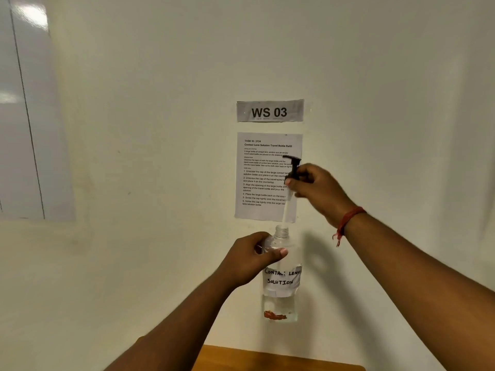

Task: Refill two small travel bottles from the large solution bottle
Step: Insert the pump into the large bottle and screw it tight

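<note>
Two hands meet at one bottle in the head view. The left hand (250,257) curls round the shoulder of the large clear plastic solution bottle (281,277), thumb across its front and fingers wrapped behind, holding it upright in the air before the pale wall (160,129), above the edge of an orange-brown wooden table (267,360). The bottle's threaded neck is open at the top. A white handwritten label reading "CONTACT LENS SOLUTION" (281,278) wraps its middle, and a low level of clear liquid sits at the bottom, with a reddish-brown patch near the base.

The right hand (316,190), a red thread bracelet (348,220) on its wrist, pinches the collar of the black pump dispenser head (293,167) lifted well above the neck; the pump's thin clear dip tube (286,210) hangs down with its tip just at the bottle's mouth.

Behind, a grey "WS 03" sign (270,111) hangs over a printed white instruction sheet (265,178).
</note>
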